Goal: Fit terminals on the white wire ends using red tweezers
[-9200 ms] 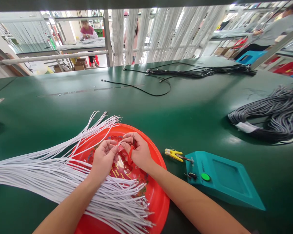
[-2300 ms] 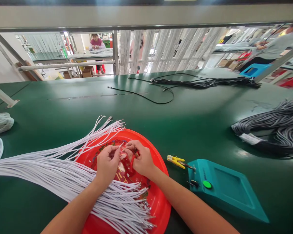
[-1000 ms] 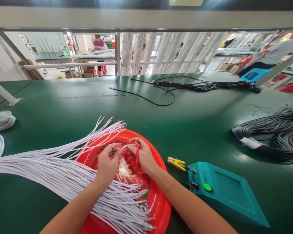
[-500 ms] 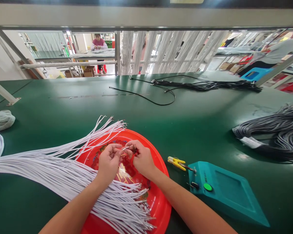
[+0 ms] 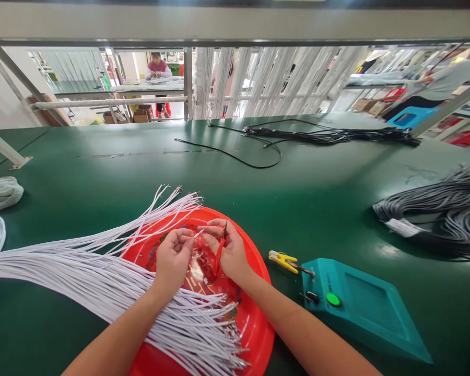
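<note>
Over a red tray (image 5: pixel 254 324) my left hand (image 5: pixel 174 258) pinches the end of a thin white wire (image 5: pixel 196 235). My right hand (image 5: pixel 229 250) is closed on a small red-handled cutter (image 5: pixel 219 253) whose dark tip points up beside that wire end. The two hands almost touch at the fingertips. A large fan of white wires (image 5: pixel 82 269) lies across the tray and off to the left, under my left forearm, with bare metal ends at the tray's near side.
A teal box with a green button (image 5: pixel 360 308) sits right of the tray, a yellow clip (image 5: pixel 282 259) at its corner. Grey cable coil (image 5: pixel 442 209) at right, black cables (image 5: pixel 329 136) at the far edge, white cloth (image 5: pixel 2 190) at left. People work at distant tables.
The cutter's tip has swung up again from its lowered position half a second ago. Both hands stay over the tray with the wire end between them.
</note>
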A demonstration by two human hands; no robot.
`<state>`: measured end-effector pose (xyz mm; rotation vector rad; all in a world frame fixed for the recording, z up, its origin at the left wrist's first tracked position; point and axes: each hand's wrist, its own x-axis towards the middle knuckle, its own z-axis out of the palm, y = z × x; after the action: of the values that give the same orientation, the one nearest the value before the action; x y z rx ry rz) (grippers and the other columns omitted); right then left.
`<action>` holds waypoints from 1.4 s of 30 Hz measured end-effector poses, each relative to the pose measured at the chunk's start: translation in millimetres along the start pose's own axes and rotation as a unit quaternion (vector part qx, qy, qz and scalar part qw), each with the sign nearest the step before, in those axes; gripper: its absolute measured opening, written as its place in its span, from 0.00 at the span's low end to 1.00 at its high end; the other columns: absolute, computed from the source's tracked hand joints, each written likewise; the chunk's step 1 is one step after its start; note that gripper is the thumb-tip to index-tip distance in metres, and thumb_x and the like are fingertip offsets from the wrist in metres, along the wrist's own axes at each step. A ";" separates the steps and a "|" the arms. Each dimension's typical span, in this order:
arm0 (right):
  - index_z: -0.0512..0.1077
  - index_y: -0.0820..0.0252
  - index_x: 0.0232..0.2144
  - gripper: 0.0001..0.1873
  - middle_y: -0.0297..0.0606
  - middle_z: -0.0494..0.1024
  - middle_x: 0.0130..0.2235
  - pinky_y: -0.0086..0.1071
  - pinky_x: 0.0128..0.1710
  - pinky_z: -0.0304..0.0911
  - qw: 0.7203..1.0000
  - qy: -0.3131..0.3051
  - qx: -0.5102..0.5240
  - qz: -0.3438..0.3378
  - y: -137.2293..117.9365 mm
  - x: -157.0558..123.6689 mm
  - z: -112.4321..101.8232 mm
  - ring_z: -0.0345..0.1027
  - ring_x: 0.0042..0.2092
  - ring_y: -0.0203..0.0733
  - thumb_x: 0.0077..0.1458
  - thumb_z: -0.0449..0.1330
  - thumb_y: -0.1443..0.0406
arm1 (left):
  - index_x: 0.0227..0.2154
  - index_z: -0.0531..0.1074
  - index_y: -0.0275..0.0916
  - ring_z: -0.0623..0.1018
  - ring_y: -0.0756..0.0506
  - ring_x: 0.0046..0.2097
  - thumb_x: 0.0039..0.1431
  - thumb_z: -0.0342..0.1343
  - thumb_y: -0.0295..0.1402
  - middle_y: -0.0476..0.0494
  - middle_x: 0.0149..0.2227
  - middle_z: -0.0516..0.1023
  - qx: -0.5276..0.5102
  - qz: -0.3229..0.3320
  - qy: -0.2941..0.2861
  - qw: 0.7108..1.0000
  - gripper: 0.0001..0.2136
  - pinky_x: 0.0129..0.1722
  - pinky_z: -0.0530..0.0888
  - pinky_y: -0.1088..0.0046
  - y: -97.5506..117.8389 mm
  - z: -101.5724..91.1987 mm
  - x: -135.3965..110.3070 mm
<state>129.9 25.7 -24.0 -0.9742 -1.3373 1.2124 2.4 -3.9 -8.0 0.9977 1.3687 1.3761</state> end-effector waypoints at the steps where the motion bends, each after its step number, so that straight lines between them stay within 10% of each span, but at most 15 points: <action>1: 0.62 0.56 0.37 0.11 0.37 0.74 0.36 0.33 0.40 0.65 1.000 -0.003 -0.001 -0.008 -0.3 -1.1 0.6 0.70 0.39 0.40 0.49 0.58 0.64 | 0.31 0.68 0.35 0.71 0.54 0.23 0.47 0.58 0.33 0.52 0.22 0.70 0.000 0.002 -0.004 1.000 0.09 0.25 0.69 0.79 -0.2 0.2 0.0; 10: 0.66 0.58 0.33 0.04 0.33 0.71 0.31 0.30 0.32 0.62 0.993 0.006 -0.105 -0.044 -2.9 -2.3 -0.7 0.65 0.32 0.37 0.51 0.56 0.65 | 0.31 0.70 0.35 0.74 0.51 0.30 0.48 0.57 0.33 0.48 0.28 0.74 0.013 0.016 -0.005 1.000 0.08 0.31 0.71 0.77 -6.9 -0.4 -0.1; 16: 0.63 0.57 0.29 0.10 0.29 0.67 0.25 0.28 0.26 0.59 0.996 -0.015 0.031 0.078 -8.7 1.7 1.8 0.61 0.25 0.33 0.45 0.61 0.64 | 0.30 0.70 0.36 0.74 0.50 0.32 0.51 0.55 0.33 0.47 0.30 0.75 0.060 0.057 0.004 0.997 0.06 0.34 0.71 0.76 -9.2 -2.8 -0.7; 22: 0.59 0.58 0.32 0.24 0.24 0.64 0.20 0.20 0.18 0.50 0.887 -0.135 0.307 0.317 -6.9 8.0 -6.5 0.54 0.19 0.27 0.34 0.68 0.68 | 0.29 0.71 0.37 0.75 0.50 0.32 0.52 0.54 0.32 0.48 0.29 0.76 0.088 0.083 -0.008 0.993 0.04 0.34 0.72 0.76 -7.6 -4.6 -3.4; 26: 0.59 0.58 0.32 0.24 0.24 0.63 0.21 0.18 0.18 0.50 0.848 -0.172 0.348 0.361 -6.1 9.5 -8.2 0.54 0.19 0.25 0.34 0.68 0.70 | 0.29 0.72 0.38 0.75 0.50 0.31 0.52 0.53 0.32 0.48 0.28 0.76 0.071 0.086 -0.015 0.994 0.05 0.33 0.72 0.76 -3.4 -2.6 -6.3; 35: 0.60 0.56 0.35 0.15 0.31 0.72 0.27 0.30 0.25 0.62 0.987 0.009 0.109 0.117 -5.8 2.9 0.9 0.66 0.26 0.36 0.46 0.60 0.59 | 0.29 0.71 0.35 0.74 0.50 0.30 0.47 0.59 0.33 0.47 0.28 0.76 0.007 0.032 0.027 0.999 0.07 0.32 0.72 0.77 -2.0 1.3 -2.4; 42: 0.65 0.56 0.33 0.05 0.36 0.75 0.32 0.33 0.33 0.65 0.981 0.003 -0.175 -0.078 -4.0 -4.3 -1.9 0.69 0.33 0.39 0.50 0.55 0.67 | 0.30 0.69 0.35 0.71 0.53 0.22 0.47 0.58 0.34 0.52 0.21 0.71 0.003 -0.022 -0.026 0.999 0.09 0.23 0.69 0.78 -0.8 2.1 -4.0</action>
<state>132.7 21.1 -20.8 -1.0933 -1.6250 0.8707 5.4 -7.3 -8.4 0.9956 1.3482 1.3061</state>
